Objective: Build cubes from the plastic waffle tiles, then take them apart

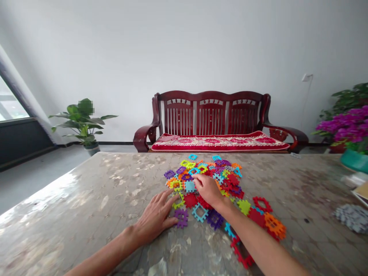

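Note:
A heap of flat, toothed plastic building tiles (214,180) in red, purple, cyan, orange and lime lies on the glossy stone table (100,199). My left hand (155,218) rests flat on the table, fingers stretched out toward a purple tile (182,217) and a lime tile (178,202). My right hand (208,189) reaches into the heap with its fingers curled down onto the tiles near a cyan tile (190,186); what it pinches is hidden. My right forearm lies over red tiles (243,255) at the front.
A dark red wooden bench (214,119) with a red cushion stands behind the table. A potted green plant (83,122) is at left, purple flowers (347,126) at right. A teal bowl (355,160), papers and a grey textured object (352,217) sit at the table's right edge.

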`<action>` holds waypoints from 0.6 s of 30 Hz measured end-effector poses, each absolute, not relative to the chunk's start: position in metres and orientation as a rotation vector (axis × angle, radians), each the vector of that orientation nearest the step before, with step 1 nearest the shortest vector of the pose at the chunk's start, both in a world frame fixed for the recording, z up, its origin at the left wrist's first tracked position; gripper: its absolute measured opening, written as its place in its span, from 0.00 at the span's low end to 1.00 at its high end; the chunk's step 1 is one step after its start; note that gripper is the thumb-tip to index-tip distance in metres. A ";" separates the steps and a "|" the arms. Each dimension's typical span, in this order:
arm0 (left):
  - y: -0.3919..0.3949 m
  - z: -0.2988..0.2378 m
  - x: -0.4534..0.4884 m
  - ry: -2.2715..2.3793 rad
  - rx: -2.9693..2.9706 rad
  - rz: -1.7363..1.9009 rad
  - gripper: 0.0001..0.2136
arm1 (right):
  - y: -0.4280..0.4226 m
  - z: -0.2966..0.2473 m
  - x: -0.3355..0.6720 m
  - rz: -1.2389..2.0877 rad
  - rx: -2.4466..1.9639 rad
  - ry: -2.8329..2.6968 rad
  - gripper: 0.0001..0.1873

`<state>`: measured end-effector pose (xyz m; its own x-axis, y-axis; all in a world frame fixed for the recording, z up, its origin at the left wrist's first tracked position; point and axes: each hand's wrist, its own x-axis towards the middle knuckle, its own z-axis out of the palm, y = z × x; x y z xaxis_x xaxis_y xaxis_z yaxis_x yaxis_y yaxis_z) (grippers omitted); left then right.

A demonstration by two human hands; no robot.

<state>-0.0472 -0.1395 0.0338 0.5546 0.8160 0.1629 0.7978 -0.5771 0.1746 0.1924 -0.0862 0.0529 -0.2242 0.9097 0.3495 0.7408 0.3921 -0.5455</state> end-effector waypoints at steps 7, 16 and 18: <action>-0.137 0.043 -0.024 1.319 2.692 0.181 0.37 | -0.068 0.069 0.231 0.352 -1.377 -1.855 0.19; -0.139 0.040 -0.008 1.267 2.935 -0.037 0.19 | -0.137 0.061 0.253 0.303 -1.361 -2.432 0.44; -0.140 0.041 -0.004 1.286 2.963 -0.028 0.16 | -0.142 0.056 0.248 0.239 -1.374 -2.507 0.46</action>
